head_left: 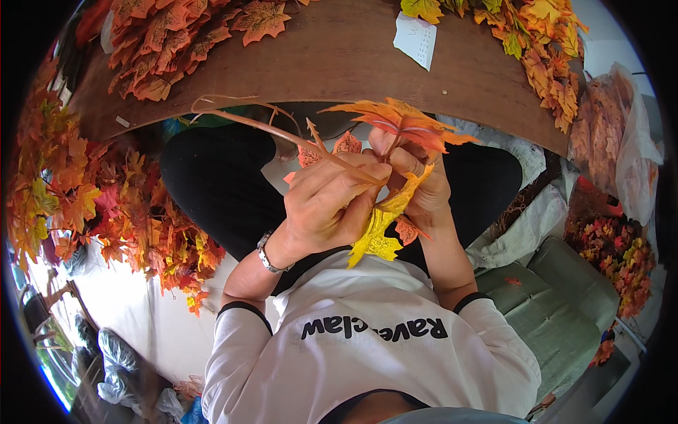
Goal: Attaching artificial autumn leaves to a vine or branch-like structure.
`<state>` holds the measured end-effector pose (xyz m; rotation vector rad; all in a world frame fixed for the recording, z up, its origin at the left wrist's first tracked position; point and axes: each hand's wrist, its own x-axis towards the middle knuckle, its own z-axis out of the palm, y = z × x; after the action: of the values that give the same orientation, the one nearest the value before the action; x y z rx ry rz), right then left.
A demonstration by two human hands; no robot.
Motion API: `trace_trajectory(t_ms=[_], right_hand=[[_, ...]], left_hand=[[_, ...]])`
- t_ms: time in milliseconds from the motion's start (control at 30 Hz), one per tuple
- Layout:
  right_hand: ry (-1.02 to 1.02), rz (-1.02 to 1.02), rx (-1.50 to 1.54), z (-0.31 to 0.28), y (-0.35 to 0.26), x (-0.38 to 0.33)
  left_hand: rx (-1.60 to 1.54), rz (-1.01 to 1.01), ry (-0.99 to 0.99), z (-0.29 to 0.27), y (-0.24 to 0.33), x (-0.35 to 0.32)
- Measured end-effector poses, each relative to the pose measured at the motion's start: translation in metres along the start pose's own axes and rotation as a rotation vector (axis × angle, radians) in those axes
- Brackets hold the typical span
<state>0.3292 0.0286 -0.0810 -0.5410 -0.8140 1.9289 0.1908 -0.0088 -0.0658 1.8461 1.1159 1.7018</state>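
Head view: brown table (339, 63) curves across twelve o'clock, leaf piles (106, 205) at nine. Centre, my left hand (328, 208) pinches a bare twig (282, 134); my right hand (424, 187) is closed round orange leaves (402, 120), a yellow leaf (374, 237) at six o'clock beneath.

Brown wooden table (339, 63) in front of my knees. Pile of orange-red fake maple leaves (169, 35) on its far left, yellow-orange pile (544, 42) far right, white paper slip (417, 39) between them. Big leaf heap (106, 212) on the floor to my left. Clear plastic bag of leaves (621, 134) to my right, green sack (565, 311) beside it.
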Motion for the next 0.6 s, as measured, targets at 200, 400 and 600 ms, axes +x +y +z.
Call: trace_trajectory(t_ms=[200, 400, 600], right_hand=[[-0.008, 0.025, 0.009, -0.004, -0.006, -0.002], [0.107, 0.025, 0.108, 0.0, -0.004, -0.002], [0.008, 0.05, 0.072, 0.001, -0.001, 0.001]], left_hand=[[-0.064, -0.066, -0.012, -0.001, 0.004, 0.004], [-0.057, -0.176, 0.001, 0.001, 0.006, -0.001], [-0.097, -0.189, 0.076, 0.001, -0.001, -0.005]])
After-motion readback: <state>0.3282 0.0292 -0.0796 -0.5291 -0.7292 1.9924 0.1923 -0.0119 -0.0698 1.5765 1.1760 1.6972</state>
